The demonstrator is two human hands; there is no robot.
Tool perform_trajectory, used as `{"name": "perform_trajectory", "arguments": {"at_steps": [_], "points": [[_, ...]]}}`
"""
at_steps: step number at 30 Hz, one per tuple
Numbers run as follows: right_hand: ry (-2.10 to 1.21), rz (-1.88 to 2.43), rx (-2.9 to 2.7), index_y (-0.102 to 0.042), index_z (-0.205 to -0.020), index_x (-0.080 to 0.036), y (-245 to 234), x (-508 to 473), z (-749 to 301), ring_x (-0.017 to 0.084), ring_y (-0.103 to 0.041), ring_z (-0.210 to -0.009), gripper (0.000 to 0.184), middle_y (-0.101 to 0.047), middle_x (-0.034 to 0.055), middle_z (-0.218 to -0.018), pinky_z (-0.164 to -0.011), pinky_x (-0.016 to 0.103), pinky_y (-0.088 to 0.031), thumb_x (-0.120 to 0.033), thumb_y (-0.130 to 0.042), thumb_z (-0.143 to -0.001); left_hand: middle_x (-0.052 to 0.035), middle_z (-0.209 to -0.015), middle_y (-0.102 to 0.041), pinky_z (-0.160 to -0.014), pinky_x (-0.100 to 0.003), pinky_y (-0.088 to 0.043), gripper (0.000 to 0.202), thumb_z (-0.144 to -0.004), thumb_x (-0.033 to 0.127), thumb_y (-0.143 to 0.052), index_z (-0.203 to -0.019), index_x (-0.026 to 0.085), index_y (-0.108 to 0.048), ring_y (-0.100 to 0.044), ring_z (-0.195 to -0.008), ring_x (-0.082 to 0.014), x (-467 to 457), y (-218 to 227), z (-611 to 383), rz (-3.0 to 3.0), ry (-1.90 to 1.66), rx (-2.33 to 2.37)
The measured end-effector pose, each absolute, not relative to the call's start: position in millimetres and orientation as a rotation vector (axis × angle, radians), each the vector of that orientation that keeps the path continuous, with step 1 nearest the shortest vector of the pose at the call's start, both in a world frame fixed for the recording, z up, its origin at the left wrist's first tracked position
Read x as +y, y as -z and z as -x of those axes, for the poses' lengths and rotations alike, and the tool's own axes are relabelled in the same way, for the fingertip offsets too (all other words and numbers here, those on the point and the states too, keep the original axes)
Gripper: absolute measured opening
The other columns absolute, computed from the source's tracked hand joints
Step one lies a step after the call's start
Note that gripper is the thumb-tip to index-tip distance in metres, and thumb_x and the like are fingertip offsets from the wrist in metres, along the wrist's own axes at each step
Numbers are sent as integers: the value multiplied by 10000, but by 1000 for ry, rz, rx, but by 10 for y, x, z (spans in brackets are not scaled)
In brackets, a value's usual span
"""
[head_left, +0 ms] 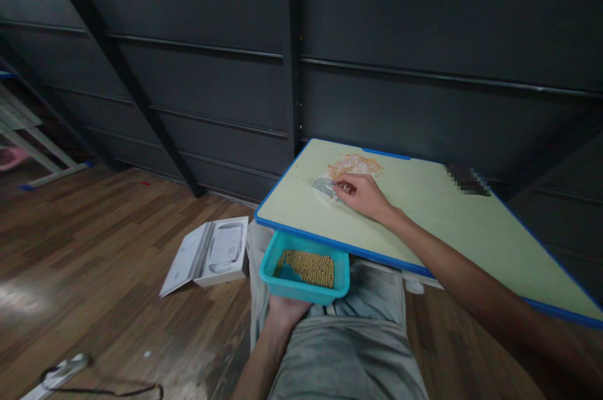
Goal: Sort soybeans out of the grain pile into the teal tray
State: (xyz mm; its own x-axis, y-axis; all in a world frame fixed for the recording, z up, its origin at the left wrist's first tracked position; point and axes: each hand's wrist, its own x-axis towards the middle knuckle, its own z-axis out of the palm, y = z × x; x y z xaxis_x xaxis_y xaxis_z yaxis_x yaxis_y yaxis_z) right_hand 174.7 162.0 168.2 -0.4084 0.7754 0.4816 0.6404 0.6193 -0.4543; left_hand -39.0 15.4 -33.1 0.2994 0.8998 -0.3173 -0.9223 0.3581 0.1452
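My left hand [288, 307] supports a teal plastic basket [301, 292] from below, at the table's front edge; most of its fingers are hidden under it. Round tan beans [313, 267] cover much of the basket's bottom, with a bare patch at the left. Over the table, my right hand [362, 194] has its fingers closed on a clear half-round plastic protractor [325, 186], held low over the surface. A few small beans lie just under those fingers. Right behind the hand spreads a loose pile of white and orange-yellow grains [355, 164].
The pale yellow tabletop [452, 230] has a blue rim and stands by a dark panelled wall [226, 80]. A dark, pixelated object [467, 179] lies at its back right. On the wooden floor are an opened white box [221, 252] and a white item with a dark cord [63, 375].
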Motion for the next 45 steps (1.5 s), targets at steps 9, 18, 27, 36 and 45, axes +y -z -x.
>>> {"name": "perform_trajectory", "arguments": {"at_steps": [9, 18, 27, 36, 45], "points": [[-399, 861, -2334, -755, -960, -190, -1751, 1434, -1675, 130, -584, -638, 152, -678, -2, -720, -674, 279, -449, -267, -628, -925, -104, -1186, -828, -1159, -615, -458, 391, -1006, 324, -492, -1311, 258, -728, -697, -1266, -332, 127, 316, 350, 78, -1273, 352], [-410, 500, -2422, -752, -972, -179, -1735, 1257, -1532, 118, -614, -653, 126, -703, 6, -764, -639, 253, -466, -237, -645, -938, -148, -1312, -774, -1097, -670, -502, 502, -1024, 441, -492, -1468, 230, -593, -719, -1211, -358, 138, 30, 491, 74, -1331, 345], [-350, 646, -2263, -750, -970, -188, -1689, 1285, -1511, 119, -604, -656, 104, -726, 12, -809, -645, 263, -466, -236, -660, -949, -167, -1372, -738, -1084, -689, -510, 502, -1041, 398, -431, -1494, 227, -563, -718, -1207, -359, 131, -57, 549, 99, -1326, 292], [-22, 1031, -2227, -778, -1073, -222, -1863, 1756, -1421, 224, -709, -865, 190, -798, 67, -995, -793, 348, -489, -245, -605, -996, -183, -1329, -761, -1172, -673, -431, 528, -1028, 492, -463, -1400, 167, -650, -692, -1268, -374, 218, 178, 682, -23, -1279, 217], [165, 1321, -2386, -733, -1216, -197, -1866, 2579, -734, 275, -713, -929, 287, -787, 141, -1076, -767, 358, -446, -232, -504, -1046, -195, -1334, -756, -1199, -649, -416, 489, -1032, 425, -436, -1363, 157, -676, -665, -1314, -359, 245, 94, 961, -29, -1289, 241]]}}
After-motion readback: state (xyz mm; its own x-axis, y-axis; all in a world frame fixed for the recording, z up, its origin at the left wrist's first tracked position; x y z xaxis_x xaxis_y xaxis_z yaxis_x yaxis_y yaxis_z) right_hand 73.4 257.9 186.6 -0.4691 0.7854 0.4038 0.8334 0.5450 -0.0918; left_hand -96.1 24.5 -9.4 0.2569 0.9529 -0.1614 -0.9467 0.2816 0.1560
